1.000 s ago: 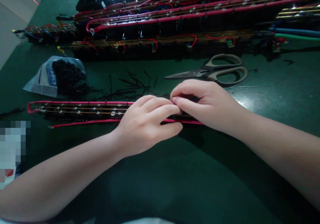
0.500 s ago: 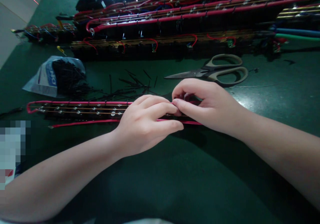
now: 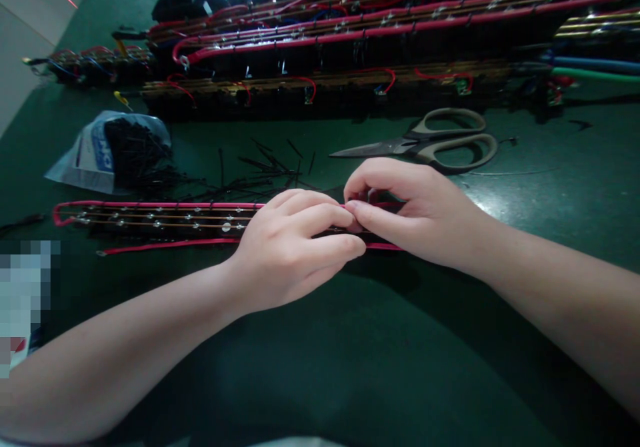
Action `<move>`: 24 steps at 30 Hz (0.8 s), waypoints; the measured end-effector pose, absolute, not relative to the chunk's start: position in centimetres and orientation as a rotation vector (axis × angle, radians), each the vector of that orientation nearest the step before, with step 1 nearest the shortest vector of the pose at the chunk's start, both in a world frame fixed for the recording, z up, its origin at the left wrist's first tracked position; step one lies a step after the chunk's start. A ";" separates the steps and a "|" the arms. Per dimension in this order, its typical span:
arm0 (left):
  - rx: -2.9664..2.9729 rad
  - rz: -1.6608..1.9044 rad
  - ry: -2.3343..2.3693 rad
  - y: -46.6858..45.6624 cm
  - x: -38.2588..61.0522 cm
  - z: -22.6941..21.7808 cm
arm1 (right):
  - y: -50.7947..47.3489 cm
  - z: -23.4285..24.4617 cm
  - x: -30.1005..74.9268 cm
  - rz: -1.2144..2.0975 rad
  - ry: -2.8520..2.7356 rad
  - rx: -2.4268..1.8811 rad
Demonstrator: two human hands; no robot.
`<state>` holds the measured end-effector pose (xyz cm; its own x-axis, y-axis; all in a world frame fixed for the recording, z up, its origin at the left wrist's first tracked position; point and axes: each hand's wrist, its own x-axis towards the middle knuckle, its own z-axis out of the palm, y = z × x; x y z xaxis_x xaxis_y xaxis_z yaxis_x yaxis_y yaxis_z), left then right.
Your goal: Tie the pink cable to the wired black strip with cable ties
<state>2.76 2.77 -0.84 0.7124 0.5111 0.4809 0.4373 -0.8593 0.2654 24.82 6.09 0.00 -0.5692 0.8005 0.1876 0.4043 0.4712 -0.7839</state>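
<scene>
A long black strip [image 3: 155, 220] with metal contacts and red wires along both edges lies across the green table [image 3: 320, 367]. My left hand [image 3: 293, 250] rests curled on the strip's middle, fingers closed over it. My right hand [image 3: 405, 210] meets it fingertip to fingertip, thumb and fingers pinched at the strip's upper red wire. What the fingertips pinch is hidden. Loose black cable ties [image 3: 265, 167] lie just behind the strip.
Grey-handled scissors [image 3: 430, 142] lie behind my right hand. A plastic bag of black cable ties [image 3: 117, 150] sits at the left. Rows of similar wired strips [image 3: 350, 40] are stacked along the far side. A pixelated patch is at the left edge.
Both hands stay on the strip. The fingertips have shifted slightly, and my right hand's fingers have lifted a little off the upper red wire.
</scene>
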 end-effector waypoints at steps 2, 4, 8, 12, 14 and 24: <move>2.773 0.834 0.773 2.8 2.7 -0.8 | 6.1 0.0 24.8 0.955 -2.178 -0.996; 2.750 0.828 0.780 2.7 2.8 -0.8 | 6.1 -0.1 24.7 0.956 -2.178 -0.996; 2.679 0.832 0.791 2.6 2.8 -0.7 | 6.1 -0.1 24.8 0.944 -2.177 -0.984; 2.647 0.834 0.787 2.6 2.9 -0.6 | 6.1 -0.2 25.0 0.953 -2.180 -0.972; 2.645 0.844 0.791 2.6 3.0 -0.7 | 6.1 -0.2 25.0 0.956 -2.173 -0.970; 2.608 0.868 0.786 2.6 2.9 -0.7 | 6.1 -0.2 25.0 0.989 -2.148 -0.964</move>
<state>2.93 2.61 -0.69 0.6711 0.5765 0.4661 0.4073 -0.8120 0.4180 25.00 6.12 -0.17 -0.5710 0.7966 0.1986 0.3670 0.4640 -0.8062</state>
